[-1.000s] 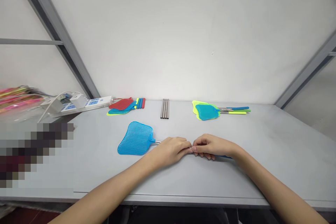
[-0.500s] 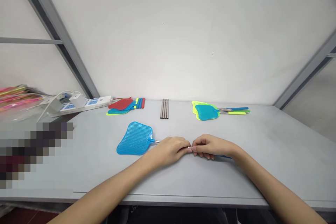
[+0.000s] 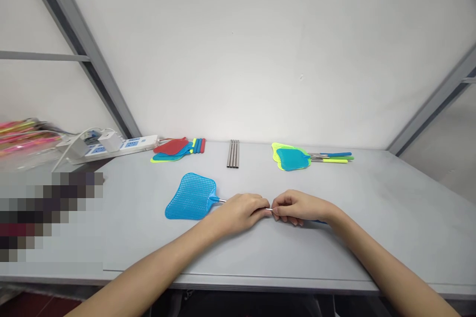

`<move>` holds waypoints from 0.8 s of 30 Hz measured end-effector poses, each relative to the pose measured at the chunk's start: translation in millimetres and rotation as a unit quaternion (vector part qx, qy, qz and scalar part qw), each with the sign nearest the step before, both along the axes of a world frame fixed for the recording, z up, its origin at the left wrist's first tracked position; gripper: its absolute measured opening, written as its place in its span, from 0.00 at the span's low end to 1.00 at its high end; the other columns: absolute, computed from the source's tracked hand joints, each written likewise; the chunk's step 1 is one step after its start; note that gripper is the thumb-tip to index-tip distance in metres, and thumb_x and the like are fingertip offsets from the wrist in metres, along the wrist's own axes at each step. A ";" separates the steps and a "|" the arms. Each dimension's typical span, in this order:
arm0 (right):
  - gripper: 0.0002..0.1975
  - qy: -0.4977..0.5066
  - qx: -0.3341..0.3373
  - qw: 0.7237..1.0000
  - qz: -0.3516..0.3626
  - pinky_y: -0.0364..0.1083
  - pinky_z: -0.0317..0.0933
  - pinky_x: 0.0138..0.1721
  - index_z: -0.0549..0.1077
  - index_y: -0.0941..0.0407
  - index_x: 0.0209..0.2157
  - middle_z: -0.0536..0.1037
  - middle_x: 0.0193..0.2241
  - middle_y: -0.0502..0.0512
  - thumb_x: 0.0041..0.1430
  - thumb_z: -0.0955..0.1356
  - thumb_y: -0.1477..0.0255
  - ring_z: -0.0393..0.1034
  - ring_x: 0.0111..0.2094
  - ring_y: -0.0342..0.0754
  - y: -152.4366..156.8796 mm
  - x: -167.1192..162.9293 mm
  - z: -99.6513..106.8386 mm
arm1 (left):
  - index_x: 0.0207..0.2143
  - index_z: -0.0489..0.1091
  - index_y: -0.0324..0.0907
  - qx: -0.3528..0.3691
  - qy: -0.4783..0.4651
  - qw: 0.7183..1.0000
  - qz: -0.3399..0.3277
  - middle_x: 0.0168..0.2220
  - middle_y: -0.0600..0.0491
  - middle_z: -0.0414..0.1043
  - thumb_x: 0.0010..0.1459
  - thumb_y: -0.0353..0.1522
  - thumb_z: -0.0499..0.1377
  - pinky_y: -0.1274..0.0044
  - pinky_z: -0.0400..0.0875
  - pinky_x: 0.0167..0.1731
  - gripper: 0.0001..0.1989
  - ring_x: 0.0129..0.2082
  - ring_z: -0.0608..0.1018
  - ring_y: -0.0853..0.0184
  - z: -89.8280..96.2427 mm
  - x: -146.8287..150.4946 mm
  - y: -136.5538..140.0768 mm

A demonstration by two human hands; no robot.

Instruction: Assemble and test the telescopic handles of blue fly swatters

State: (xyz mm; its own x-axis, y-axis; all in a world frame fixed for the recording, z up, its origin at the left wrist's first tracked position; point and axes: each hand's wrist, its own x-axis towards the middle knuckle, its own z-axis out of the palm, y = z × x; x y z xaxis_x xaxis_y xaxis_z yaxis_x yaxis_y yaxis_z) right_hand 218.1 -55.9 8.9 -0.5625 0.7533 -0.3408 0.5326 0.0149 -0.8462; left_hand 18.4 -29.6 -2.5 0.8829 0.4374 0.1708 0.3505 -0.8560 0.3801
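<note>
A blue fly swatter (image 3: 192, 197) lies across the grey table, its perforated head to the left. My left hand (image 3: 245, 212) is closed over its thin metal rod, to the right of the head. Just beside it, my right hand (image 3: 297, 206) pinches the rod between thumb and fingers. A short bright length of rod shows between the two hands. Under my right palm and wrist runs the blue handle (image 3: 316, 221), mostly hidden by the hand.
Behind, from left to right, lie red, blue and yellow swatter heads (image 3: 171, 147) with short coloured handles (image 3: 199, 145), several metal tubes (image 3: 233, 153), and assembled swatters (image 3: 293, 158). A white power strip (image 3: 137, 144) with plugged adapters sits at the left. A white wall (image 3: 238, 59) stands behind.
The hands stay almost still on the rod. A sliver more of the metal seems to show between them. Nothing else on the table has moved.
</note>
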 end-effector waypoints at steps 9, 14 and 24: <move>0.10 0.004 0.007 1.000 0.006 0.35 0.53 0.16 0.68 0.60 0.27 0.64 0.19 0.47 0.54 0.60 0.69 0.57 0.16 0.35 0.5 0.1 -0.6 | 0.34 0.67 0.41 -0.015 0.002 1.000 0.004 0.31 0.53 0.70 0.62 0.35 0.45 0.81 0.61 0.31 0.13 0.32 0.70 0.70 2.1 -0.4 -0.8; 0.11 0.001 0.008 1.000 0.001 0.35 0.53 0.16 0.68 0.60 0.26 0.64 0.19 0.47 0.54 0.60 0.68 0.57 0.16 0.35 0.2 -0.6 -0.6 | 0.33 0.67 0.40 -0.012 0.003 1.000 0.004 0.31 0.53 0.70 0.61 0.35 0.46 0.81 0.61 0.30 0.13 0.31 0.71 0.70 2.0 -0.3 -0.5; 0.12 -0.001 0.004 1.000 0.000 0.36 0.53 0.16 0.68 0.60 0.26 0.64 0.19 0.47 0.55 0.61 0.66 0.57 0.16 0.36 0.7 -0.2 0.1 | 0.31 0.67 0.40 -0.007 0.008 1.000 0.013 0.30 0.54 0.70 0.61 0.36 0.45 0.81 0.60 0.29 0.14 0.30 0.70 0.70 3.2 -1.2 -0.4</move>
